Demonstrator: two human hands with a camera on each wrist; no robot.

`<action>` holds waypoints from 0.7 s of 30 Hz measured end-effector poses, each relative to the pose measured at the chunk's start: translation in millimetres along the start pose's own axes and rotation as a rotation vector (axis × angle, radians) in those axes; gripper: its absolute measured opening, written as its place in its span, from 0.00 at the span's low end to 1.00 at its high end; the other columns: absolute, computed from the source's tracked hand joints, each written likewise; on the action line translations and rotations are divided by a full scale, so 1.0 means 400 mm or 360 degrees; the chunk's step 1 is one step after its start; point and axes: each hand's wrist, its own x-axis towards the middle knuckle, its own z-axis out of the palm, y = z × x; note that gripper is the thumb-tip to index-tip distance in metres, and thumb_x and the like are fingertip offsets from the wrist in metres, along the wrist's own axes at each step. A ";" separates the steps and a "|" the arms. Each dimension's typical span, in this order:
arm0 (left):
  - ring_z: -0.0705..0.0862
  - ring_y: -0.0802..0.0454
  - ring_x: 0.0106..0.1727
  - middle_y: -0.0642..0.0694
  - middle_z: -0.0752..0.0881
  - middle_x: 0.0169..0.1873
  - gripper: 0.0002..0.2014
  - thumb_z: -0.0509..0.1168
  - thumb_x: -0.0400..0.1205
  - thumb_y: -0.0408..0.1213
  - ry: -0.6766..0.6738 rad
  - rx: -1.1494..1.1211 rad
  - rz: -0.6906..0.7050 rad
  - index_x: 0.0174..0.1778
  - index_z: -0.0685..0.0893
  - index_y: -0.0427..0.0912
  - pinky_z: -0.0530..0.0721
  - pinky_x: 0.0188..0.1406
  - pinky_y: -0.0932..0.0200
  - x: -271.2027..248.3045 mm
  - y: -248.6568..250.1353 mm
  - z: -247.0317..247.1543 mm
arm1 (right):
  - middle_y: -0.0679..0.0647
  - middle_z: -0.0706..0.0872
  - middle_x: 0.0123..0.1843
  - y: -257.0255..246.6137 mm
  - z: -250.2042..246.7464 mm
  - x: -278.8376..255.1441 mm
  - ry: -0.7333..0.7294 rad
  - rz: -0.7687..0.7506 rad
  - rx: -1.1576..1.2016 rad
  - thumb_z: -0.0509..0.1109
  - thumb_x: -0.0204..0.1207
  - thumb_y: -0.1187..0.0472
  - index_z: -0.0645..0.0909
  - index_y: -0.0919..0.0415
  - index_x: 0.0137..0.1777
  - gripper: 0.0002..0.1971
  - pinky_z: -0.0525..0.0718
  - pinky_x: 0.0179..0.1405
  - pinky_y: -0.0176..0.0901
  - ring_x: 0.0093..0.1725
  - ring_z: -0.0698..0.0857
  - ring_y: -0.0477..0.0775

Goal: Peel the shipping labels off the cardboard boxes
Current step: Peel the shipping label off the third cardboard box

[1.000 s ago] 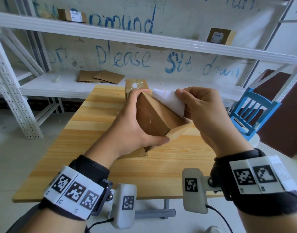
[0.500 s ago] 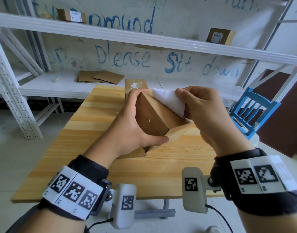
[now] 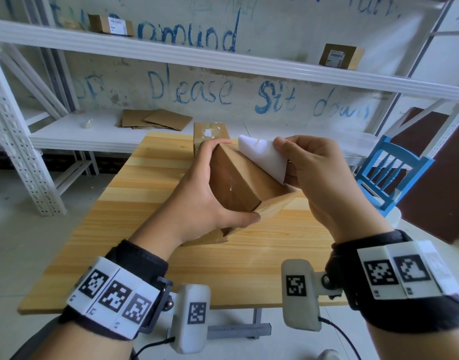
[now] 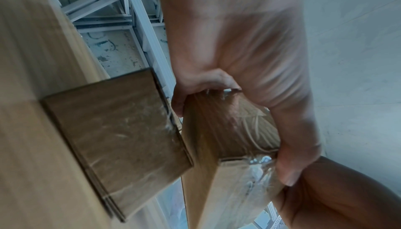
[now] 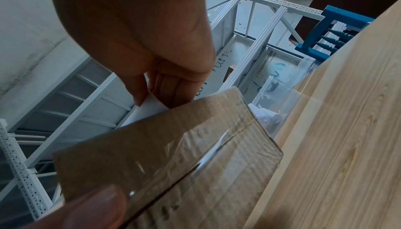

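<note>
Head view: left hand (image 3: 210, 201) grips a cardboard box (image 3: 238, 183), tilted and raised above the wooden table (image 3: 150, 203), thumb at its near corner, fingers over the far edge. Right hand (image 3: 319, 178) pinches the white shipping label (image 3: 264, 157), its free part lifted off the box's upper face, lower edge by the box. Against the frames of the last second, hands, box and label sit almost unchanged. A second box (image 3: 210, 133) stands behind on the table; two labelled boxes (image 3: 111, 25) rest on the upper shelf (image 3: 223, 58).
</note>
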 end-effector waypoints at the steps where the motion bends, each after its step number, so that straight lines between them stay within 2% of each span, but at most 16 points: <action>1: 0.79 0.68 0.63 0.64 0.77 0.63 0.57 0.91 0.56 0.44 0.0000 0.0002 0.0000 0.77 0.64 0.68 0.82 0.62 0.62 0.000 0.000 0.000 | 0.62 0.86 0.41 0.000 0.000 0.000 0.0002 0.0000 0.0001 0.71 0.87 0.58 0.88 0.61 0.41 0.13 0.83 0.45 0.56 0.41 0.84 0.58; 5: 0.79 0.70 0.61 0.65 0.76 0.62 0.56 0.91 0.57 0.43 -0.0009 0.0009 -0.0005 0.76 0.64 0.68 0.82 0.58 0.66 -0.002 0.001 -0.001 | 0.64 0.86 0.42 0.000 0.000 0.000 0.0012 0.0009 0.0009 0.70 0.87 0.58 0.88 0.61 0.42 0.13 0.84 0.45 0.56 0.42 0.84 0.59; 13: 0.79 0.66 0.63 0.64 0.77 0.62 0.57 0.91 0.56 0.44 0.0006 0.0011 -0.0008 0.76 0.64 0.68 0.84 0.63 0.59 -0.002 0.001 0.000 | 0.65 0.87 0.43 0.000 0.001 0.001 0.0031 0.0056 0.0068 0.70 0.88 0.58 0.88 0.63 0.43 0.13 0.84 0.46 0.55 0.43 0.85 0.60; 18: 0.79 0.66 0.63 0.64 0.78 0.61 0.57 0.91 0.56 0.44 0.0008 0.0019 0.0002 0.76 0.64 0.69 0.83 0.63 0.59 -0.002 -0.001 -0.001 | 0.66 0.87 0.44 -0.001 -0.001 0.002 0.0036 0.0082 0.0104 0.69 0.88 0.58 0.88 0.63 0.44 0.13 0.85 0.44 0.53 0.43 0.86 0.60; 21: 0.79 0.68 0.62 0.65 0.77 0.62 0.57 0.91 0.56 0.44 0.0004 0.0021 0.0005 0.76 0.64 0.69 0.83 0.63 0.60 -0.002 0.001 -0.003 | 0.67 0.87 0.45 0.000 -0.003 0.004 0.0038 0.0101 0.0125 0.69 0.88 0.58 0.88 0.68 0.48 0.13 0.85 0.46 0.54 0.44 0.86 0.62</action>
